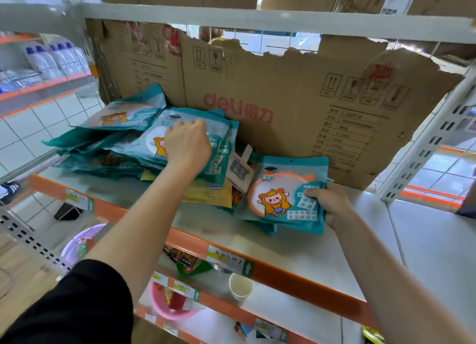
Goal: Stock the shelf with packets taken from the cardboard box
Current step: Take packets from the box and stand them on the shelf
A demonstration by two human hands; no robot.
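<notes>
Centre of frame, left hand [188, 144] on teal packet pile [121, 140], its grip impossible to tell, lower right, right hand [328, 202] grasping teal packet [280, 196] on shelf [360, 256]

One head-worn view looks forward and down, close over the shelf [257, 243].

Left hand [188, 142] masked part of the top packet [154, 137], right hand [332, 204] had fingers tucked unseen beneath the near packet [283, 196], yellow packets [208, 194] lay mostly buried, and price labels [226, 260] were too blurred to read.
</notes>
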